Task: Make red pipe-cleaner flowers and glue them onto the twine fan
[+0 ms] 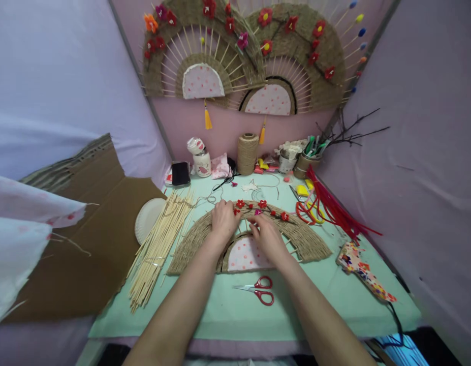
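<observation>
A half-round twine fan (311, 243) lies on the table, with stick ribs and a dotted white cloth centre (245, 255). Small red flowers (284, 216) and a thin dark twig decorate its upper band. My left hand (223, 222) rests over that band left of the flowers, its fingers bent round the inner edge beside one bloom. Facing it, my right hand (264, 235) has thumb and fingers curled at the band's inner edge, above the cloth centre; what lies between its fingertips is too small to make out. Red-handled scissors (263, 297) lie in front of the fan.
A bundle of thin sticks (155, 256) and brown cardboard (101, 229) are at left. On the right lie a flower-patterned glue gun (363, 269) and red pipe cleaners (330, 208). A twine spool (248, 155) and a white bottle (202, 163) stand behind. Finished fans (229, 76) hang above.
</observation>
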`<state>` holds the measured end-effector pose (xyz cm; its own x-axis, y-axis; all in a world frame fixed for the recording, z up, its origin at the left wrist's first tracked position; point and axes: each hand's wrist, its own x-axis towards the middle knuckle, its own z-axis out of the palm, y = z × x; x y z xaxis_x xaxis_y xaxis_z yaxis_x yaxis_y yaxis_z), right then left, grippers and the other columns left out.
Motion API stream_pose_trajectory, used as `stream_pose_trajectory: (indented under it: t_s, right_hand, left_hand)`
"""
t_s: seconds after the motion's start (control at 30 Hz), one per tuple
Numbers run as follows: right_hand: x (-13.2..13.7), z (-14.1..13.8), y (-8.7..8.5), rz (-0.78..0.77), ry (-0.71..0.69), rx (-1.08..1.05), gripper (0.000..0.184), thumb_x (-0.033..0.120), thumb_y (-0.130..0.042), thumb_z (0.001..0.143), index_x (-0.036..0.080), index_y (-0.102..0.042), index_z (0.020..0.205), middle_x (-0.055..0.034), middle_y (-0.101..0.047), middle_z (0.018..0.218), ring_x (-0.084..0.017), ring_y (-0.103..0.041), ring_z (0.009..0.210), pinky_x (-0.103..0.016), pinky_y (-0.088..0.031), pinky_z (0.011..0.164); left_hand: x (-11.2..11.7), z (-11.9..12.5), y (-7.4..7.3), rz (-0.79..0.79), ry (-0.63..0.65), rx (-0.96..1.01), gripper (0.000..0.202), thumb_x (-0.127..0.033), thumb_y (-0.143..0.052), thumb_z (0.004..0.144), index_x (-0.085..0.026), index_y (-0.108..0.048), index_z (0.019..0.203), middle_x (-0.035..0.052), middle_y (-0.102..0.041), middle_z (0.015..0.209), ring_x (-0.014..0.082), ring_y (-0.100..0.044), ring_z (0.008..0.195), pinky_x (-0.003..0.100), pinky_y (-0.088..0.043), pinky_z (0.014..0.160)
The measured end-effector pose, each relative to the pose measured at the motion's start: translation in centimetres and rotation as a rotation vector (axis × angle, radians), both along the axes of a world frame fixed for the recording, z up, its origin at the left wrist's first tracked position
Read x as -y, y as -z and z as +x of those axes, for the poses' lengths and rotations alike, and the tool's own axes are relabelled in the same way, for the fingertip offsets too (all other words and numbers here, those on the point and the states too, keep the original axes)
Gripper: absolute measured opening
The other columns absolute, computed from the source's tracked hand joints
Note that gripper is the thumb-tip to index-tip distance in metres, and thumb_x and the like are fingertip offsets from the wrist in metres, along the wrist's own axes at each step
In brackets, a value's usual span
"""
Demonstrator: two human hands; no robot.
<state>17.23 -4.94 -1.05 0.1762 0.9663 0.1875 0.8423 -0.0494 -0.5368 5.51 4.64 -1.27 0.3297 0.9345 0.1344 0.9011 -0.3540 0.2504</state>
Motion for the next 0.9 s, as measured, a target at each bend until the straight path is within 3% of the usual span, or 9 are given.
stream_pose_trajectory:
  t_s: [0.1, 0.27, 0.57, 0.9]
  right_hand:
    - [-3.0, 0.0, 0.1, -0.051, 0.040, 0.066, 0.027, 0.018, -0.044, 0.090, 0.020, -0.063, 0.108, -0.0077, -0.065, 0.108, -0.022, -0.054, 0.103, -0.031, -0.036, 0.086]
    - [-5.6, -0.5, 1.0, -0.103, 0.010, 0.080, 0.032, 0.018, -0.040, 0.091, 0.024, -0.063, 0.112, -0.0073, -0.064, 0.113, -0.025, -0.052, 0.106, -0.034, -0.035, 0.081]
    - [-5.7, -0.6, 2.0, -0.132, -0.023, 0.096, 0.038, 0.017, -0.035, 0.091, 0.027, -0.064, 0.114, -0.0081, -0.060, 0.119, -0.026, -0.045, 0.110, -0.038, -0.032, 0.084]
    - [-5.6, -0.5, 1.6, -0.148, -0.006, 0.111, 0.028, 0.024, -0.045, 0.089, 0.022, -0.066, 0.108, -0.0108, -0.061, 0.116, -0.028, -0.045, 0.112, -0.039, -0.032, 0.086]
  left_hand:
    - [-0.4, 0.6, 0.3, -0.003, -0.067, -0.028, 0.036, -0.048, -0.059, 0.079, -0.015, -0.062, 0.094, 0.0130, -0.059, 0.102, 0.0284, -0.052, 0.104, 0.036, -0.040, 0.084]
    - [-1.0, 0.3, 1.0, -0.020, -0.086, 0.008, 0.027, -0.040, -0.057, 0.080, -0.016, -0.061, 0.092, 0.0125, -0.060, 0.100, 0.0280, -0.054, 0.101, 0.036, -0.040, 0.082]
    - [-1.3, -0.5, 1.3, -0.062, -0.019, 0.023, 0.019, -0.032, -0.054, 0.083, -0.017, -0.065, 0.086, 0.0097, -0.063, 0.094, 0.0237, -0.056, 0.096, 0.033, -0.041, 0.083]
    - [-1.5, -0.6, 1.4, -0.073, -0.009, 0.011, 0.022, -0.032, -0.053, 0.084, -0.016, -0.069, 0.086, 0.0110, -0.062, 0.096, 0.0243, -0.055, 0.099, 0.035, -0.042, 0.085]
